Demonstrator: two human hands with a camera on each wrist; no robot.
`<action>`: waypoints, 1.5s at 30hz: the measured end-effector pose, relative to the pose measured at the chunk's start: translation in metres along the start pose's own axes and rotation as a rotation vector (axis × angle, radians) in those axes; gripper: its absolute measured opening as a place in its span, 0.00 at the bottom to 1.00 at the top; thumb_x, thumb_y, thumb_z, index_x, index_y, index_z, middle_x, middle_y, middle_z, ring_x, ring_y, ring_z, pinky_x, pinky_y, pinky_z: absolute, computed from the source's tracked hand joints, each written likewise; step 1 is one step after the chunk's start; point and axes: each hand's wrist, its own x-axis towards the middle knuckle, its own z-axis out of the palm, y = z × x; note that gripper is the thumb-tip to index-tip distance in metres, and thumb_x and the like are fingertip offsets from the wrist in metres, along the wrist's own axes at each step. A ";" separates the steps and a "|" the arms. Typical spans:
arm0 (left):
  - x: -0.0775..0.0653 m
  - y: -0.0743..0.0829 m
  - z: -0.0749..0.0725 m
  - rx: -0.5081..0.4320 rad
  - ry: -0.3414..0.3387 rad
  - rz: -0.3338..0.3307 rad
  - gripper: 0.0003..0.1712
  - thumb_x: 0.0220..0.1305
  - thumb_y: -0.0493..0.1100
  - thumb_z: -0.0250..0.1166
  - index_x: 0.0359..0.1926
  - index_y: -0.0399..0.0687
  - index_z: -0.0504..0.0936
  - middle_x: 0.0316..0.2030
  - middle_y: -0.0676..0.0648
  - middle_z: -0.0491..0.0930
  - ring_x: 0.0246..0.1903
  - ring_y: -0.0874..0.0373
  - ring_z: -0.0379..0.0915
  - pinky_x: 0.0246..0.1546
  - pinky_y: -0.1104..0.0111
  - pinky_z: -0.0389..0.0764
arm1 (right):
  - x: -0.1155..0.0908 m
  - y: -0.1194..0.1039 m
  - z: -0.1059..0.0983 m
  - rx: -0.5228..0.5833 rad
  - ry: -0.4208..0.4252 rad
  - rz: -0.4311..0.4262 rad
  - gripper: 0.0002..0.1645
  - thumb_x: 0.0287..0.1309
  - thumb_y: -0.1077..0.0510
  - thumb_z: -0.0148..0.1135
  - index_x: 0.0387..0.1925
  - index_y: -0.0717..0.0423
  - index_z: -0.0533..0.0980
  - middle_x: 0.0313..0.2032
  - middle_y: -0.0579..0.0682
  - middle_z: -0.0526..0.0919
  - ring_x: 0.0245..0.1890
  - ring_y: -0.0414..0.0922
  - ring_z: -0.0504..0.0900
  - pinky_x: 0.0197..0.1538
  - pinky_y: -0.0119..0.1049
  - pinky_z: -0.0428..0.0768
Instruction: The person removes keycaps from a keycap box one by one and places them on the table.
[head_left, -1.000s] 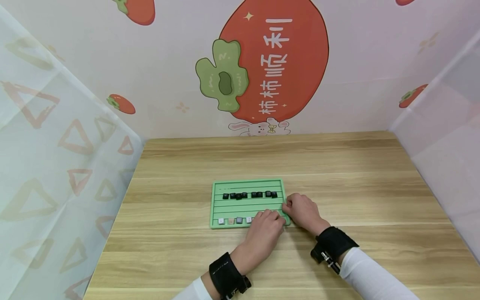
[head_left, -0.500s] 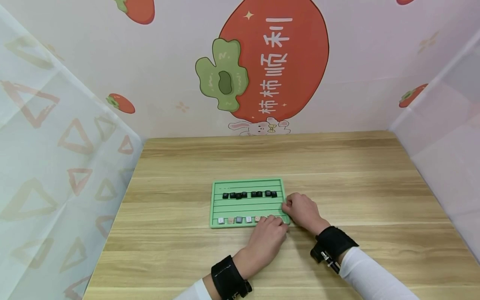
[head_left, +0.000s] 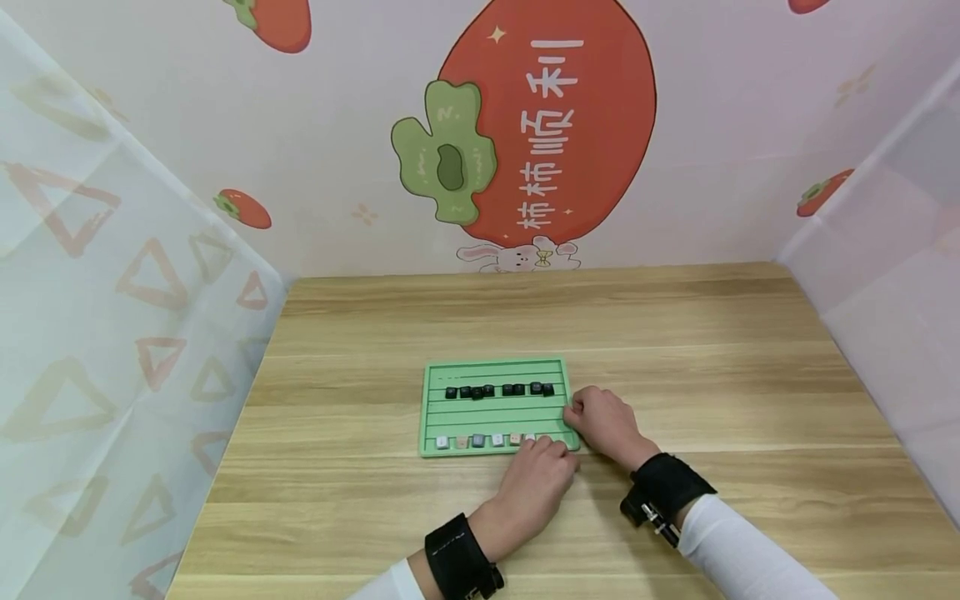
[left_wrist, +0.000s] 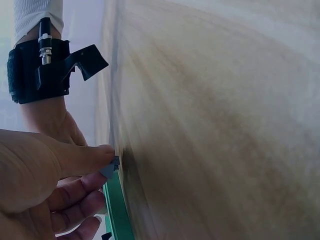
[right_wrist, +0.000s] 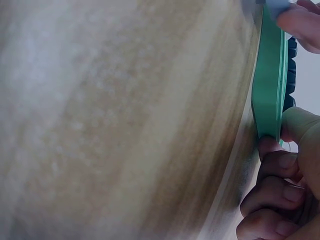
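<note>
A green grooved board [head_left: 495,417] lies on the table. Small black keycaps [head_left: 477,393] form a row across its upper half, and white, beige and grey keycaps [head_left: 478,441] line its near edge. My left hand [head_left: 531,487] is at the board's near right corner. Between its thumb and finger it pinches a grey keycap [left_wrist: 108,170], seen in the left wrist view just off the board's edge. My right hand [head_left: 609,425] grips the board's right side, thumb on top and curled fingers [right_wrist: 272,192] at the edge and below.
The wooden table [head_left: 337,500] extends around the board. Printed cloth walls stand at the back [head_left: 337,167], left and right. Both wrists wear black straps [head_left: 667,487] with camera mounts.
My left hand has shifted toward the near right and lower, off the board's near row, uncovering more light keycaps there. My right hand stays in place on the board's edge.
</note>
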 end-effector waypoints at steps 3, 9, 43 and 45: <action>-0.001 0.001 0.002 0.007 -0.002 0.008 0.05 0.56 0.44 0.63 0.32 0.60 0.85 0.28 0.58 0.77 0.29 0.63 0.68 0.28 0.73 0.62 | -0.001 0.000 0.001 0.001 -0.003 0.007 0.20 0.51 0.52 0.56 0.09 0.50 0.63 0.10 0.42 0.60 0.14 0.41 0.62 0.18 0.35 0.57; -0.001 0.001 0.003 0.016 0.007 -0.001 0.06 0.57 0.45 0.62 0.32 0.61 0.85 0.28 0.58 0.77 0.29 0.63 0.68 0.28 0.72 0.63 | 0.000 0.001 0.002 -0.009 -0.001 0.007 0.20 0.51 0.51 0.57 0.09 0.50 0.64 0.11 0.42 0.62 0.15 0.41 0.64 0.18 0.35 0.59; 0.001 -0.005 -0.005 -0.020 -0.006 -0.032 0.12 0.54 0.52 0.66 0.39 0.57 0.84 0.34 0.57 0.78 0.35 0.62 0.71 0.33 0.71 0.66 | 0.002 -0.001 0.000 0.000 -0.018 0.021 0.21 0.51 0.51 0.57 0.09 0.51 0.63 0.11 0.42 0.60 0.14 0.41 0.62 0.19 0.34 0.57; 0.001 -0.007 -0.007 -0.028 -0.002 -0.040 0.13 0.54 0.52 0.66 0.40 0.57 0.84 0.34 0.57 0.79 0.36 0.62 0.71 0.33 0.71 0.66 | 0.002 -0.001 0.001 0.002 -0.016 0.020 0.21 0.51 0.51 0.57 0.09 0.50 0.63 0.10 0.42 0.60 0.14 0.41 0.62 0.19 0.34 0.56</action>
